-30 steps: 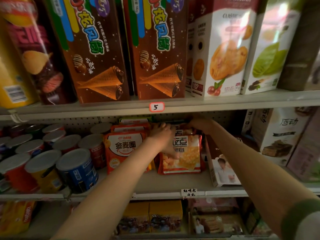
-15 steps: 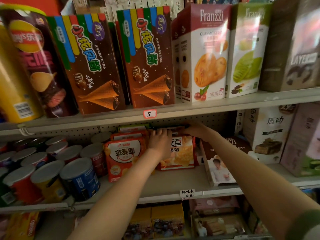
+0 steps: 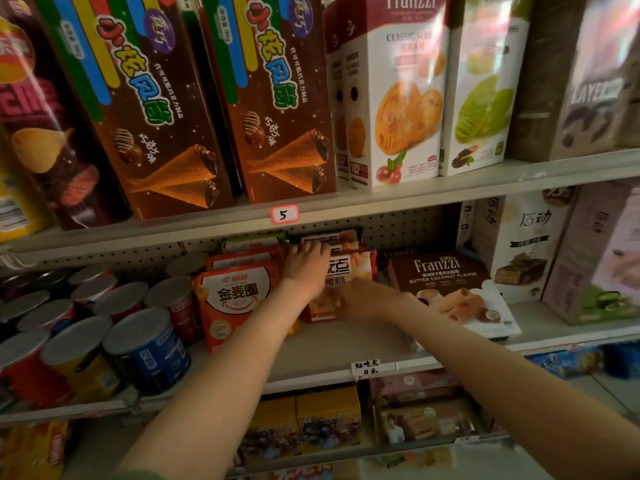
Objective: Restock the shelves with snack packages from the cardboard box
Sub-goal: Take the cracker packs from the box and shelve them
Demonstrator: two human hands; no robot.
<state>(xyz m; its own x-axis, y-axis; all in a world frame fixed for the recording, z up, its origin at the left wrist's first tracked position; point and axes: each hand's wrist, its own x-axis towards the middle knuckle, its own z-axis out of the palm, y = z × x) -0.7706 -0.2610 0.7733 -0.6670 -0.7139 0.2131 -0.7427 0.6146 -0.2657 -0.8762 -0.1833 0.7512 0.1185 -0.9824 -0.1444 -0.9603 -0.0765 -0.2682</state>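
Middle shelf (image 3: 329, 344): left hand (image 3: 306, 268), fingers flat, apparently steadying red snack packs (image 3: 349, 268) upright; right hand (image 3: 360, 299) blurring at front, grip indiscernible.

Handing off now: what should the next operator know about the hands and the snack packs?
Left hand rests on top of the red snack packs on the middle shelf, between the orange packs and the Franzzi box.
Right hand is at the front pack's lower edge, blurred; grip unclear.
Done: red packs stand in a row.
Left: likely straighten the row; cardboard box is out of view, remaining stock unknown.
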